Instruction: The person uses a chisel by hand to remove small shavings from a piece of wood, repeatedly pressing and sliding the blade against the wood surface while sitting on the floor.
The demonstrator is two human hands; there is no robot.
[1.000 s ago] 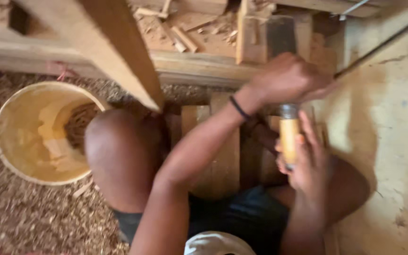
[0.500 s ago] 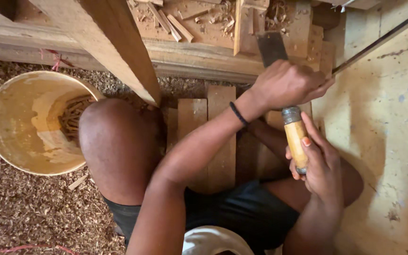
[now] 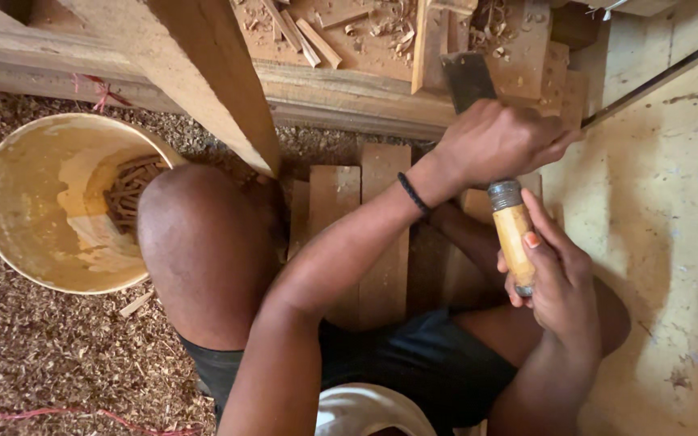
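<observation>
No pkgs, labels or signs in view. One round yellowish bucket (image 3: 38, 202) sits far left on the sawdust floor (image 3: 34, 355), w/ a heap of thin brown wood sticks (image 3: 129, 187) inside at its right wall; count of sticks can't be told.

One chisel (image 3: 504, 202), held by both hands, right of centre: wide dark blade (image 3: 466, 79) points to the far side, resting on the timber frame (image 3: 341, 93); metal collar, then a yellow wooden handle running nearer. Left hand (image 3: 498, 141) is wrapped tight round the chisel just below the blade, fist closed, covering the shank. Black band (image 3: 413, 194) on that wrist. Right hand (image 3: 555, 278) is curled round the yellow handle from the right, fingers (image 3: 536, 250) laid over it, closed on it. One nail shows orange-red.

One thick slanted beam (image 3: 203, 73) crosses from far left down to centre, partly blocking the view of the frame behind it. Person's knee (image 3: 203, 242) sits just beside the bucket, touching or nearly so, can't tell which. Approx. three flat boards (image 3: 385, 234) lie under the left forearm, side by side. Wood offcuts and shavings (image 3: 317, 32) scattered on the far surface; several short strips, too jumbled to count. Pale stained floor panel (image 3: 672, 242) on the right. One red string (image 3: 103, 93) on the frame at left, another red strand (image 3: 58, 412) near left on the sawdust.
</observation>
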